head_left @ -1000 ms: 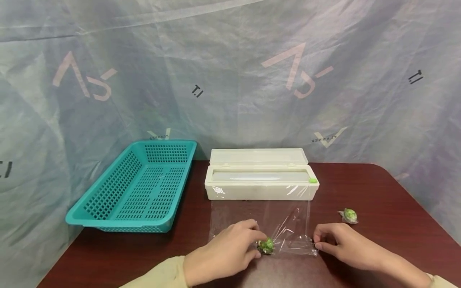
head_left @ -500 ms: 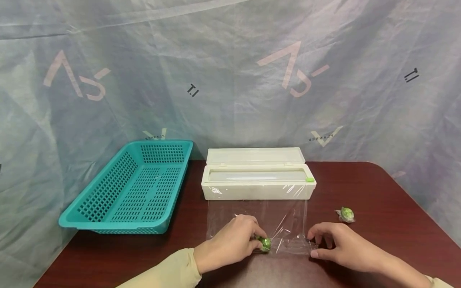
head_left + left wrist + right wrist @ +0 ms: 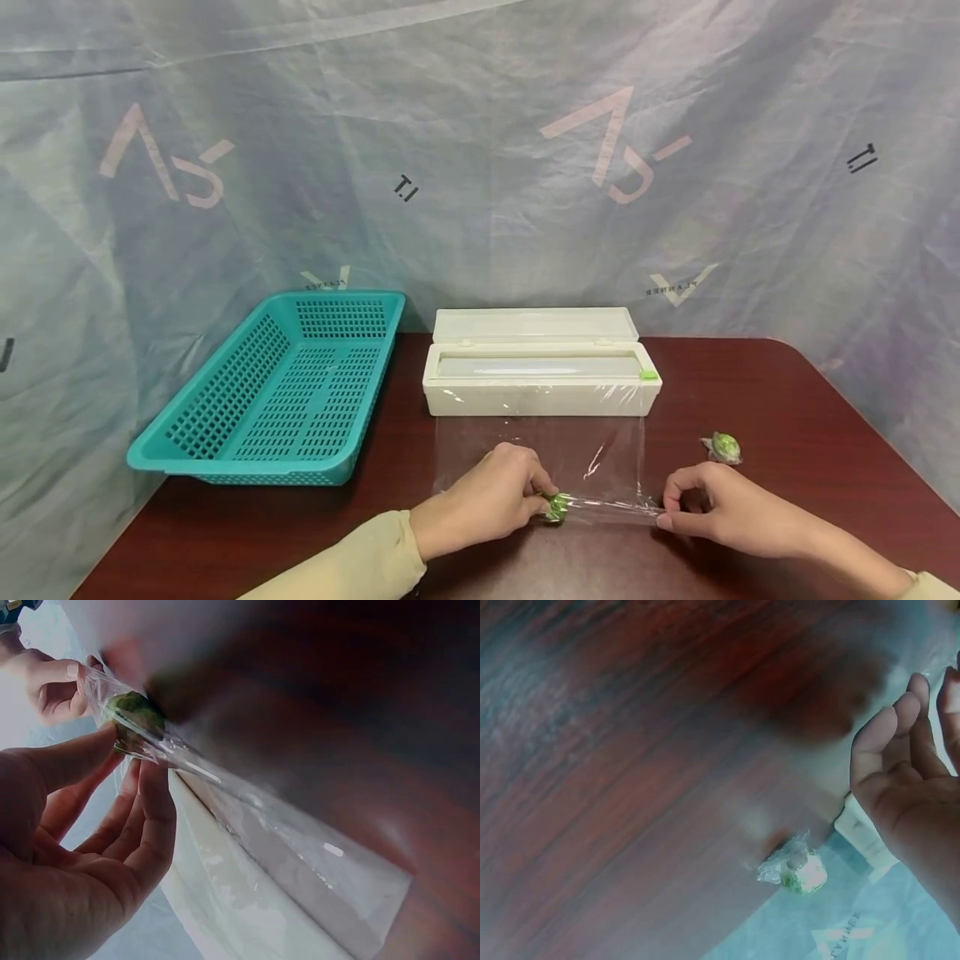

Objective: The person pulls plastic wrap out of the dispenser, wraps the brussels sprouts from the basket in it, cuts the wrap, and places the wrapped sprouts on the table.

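A small green vegetable (image 3: 557,508), which looks like a Brussels sprout, lies in the near edge of a clear sheet of cling film (image 3: 540,450). My left hand (image 3: 483,504) pinches it together with the film between thumb and fingers; the left wrist view shows film over the sprout (image 3: 136,714). To its right, my right hand (image 3: 727,508) pinches the film's near right corner, drawn into a taut narrow strand. The sheet runs back to a white cling film dispenser (image 3: 543,401) with its lid raised. In the right wrist view, the right fingertips are partly cut off.
Another film-wrapped sprout (image 3: 725,447) lies on the dark red table (image 3: 750,383), beyond my right hand. A teal plastic basket (image 3: 315,400) stands at the left. The dispenser carries a green slider (image 3: 648,375). A grey printed sheet (image 3: 480,167) hangs behind the table.
My left fingers have closed on the sprout. My right hand loosened at the film's corner, then pinched it and moved slightly right. The film's near edge has gathered into a tight strand.
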Tool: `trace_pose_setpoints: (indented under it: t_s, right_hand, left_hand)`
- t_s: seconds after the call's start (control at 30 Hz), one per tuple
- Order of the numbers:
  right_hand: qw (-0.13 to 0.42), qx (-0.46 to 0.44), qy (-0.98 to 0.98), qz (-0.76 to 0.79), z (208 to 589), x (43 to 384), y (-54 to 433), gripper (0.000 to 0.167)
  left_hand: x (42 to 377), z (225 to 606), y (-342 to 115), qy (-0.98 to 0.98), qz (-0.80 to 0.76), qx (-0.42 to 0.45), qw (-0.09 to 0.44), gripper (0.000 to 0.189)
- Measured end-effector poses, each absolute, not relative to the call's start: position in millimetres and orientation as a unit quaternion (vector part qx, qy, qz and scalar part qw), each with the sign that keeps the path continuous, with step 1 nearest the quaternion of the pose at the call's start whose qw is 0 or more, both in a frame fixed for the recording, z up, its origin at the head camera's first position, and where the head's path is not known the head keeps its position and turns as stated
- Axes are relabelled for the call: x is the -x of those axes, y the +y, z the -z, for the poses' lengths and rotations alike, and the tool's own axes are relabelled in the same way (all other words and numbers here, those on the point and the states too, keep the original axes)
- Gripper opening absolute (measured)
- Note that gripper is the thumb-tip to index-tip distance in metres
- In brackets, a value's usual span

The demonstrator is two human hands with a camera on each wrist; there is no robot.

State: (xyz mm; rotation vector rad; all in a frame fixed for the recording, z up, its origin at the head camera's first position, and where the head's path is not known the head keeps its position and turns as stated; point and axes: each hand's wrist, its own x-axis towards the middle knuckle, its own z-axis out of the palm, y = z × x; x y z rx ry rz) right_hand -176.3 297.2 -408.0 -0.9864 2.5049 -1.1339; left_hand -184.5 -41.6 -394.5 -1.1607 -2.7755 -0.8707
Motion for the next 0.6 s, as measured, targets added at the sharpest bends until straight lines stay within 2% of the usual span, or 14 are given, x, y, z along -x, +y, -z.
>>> trace_pose_setpoints:
  t_s: [0.03, 0.1, 0.3, 0.4, 0.5, 0.6]
  right_hand:
    - [0.112, 0.338, 0.851, 0.386, 408.0, 176.6, 298.0, 0.018]
    - [0.081, 0.343, 0.857, 0.377, 407.2, 175.0, 296.6, 0.017]
    - [-0.097, 0.362, 0.871, 0.317, 396.4, 161.3, 255.2, 0.027]
    - [-0.147, 0.400, 0.861, 0.279, 391.5, 156.7, 225.0, 0.028]
    - [-0.158, 0.420, 0.857, 0.253, 390.3, 153.6, 202.0, 0.028]
    - [-0.142, 0.411, 0.867, 0.242, 392.3, 153.0, 187.6, 0.028]
  left_hand:
    - [184.5, 394.2, -41.6, -0.886, 0.279, 0.370, 0.005, 0.011]
    - [184.5, 393.3, -41.4, -0.885, 0.281, 0.370, 0.004, 0.011]
    - [185.9, 392.6, -44.4, -0.884, 0.297, 0.361, -0.021, 0.013]
    - [188.0, 393.5, -46.2, -0.882, 0.307, 0.356, -0.032, 0.012]
    - [191.0, 394.2, -46.3, -0.877, 0.314, 0.361, -0.040, 0.011]
    - [193.4, 393.9, -45.3, -0.874, 0.318, 0.364, -0.050, 0.011]
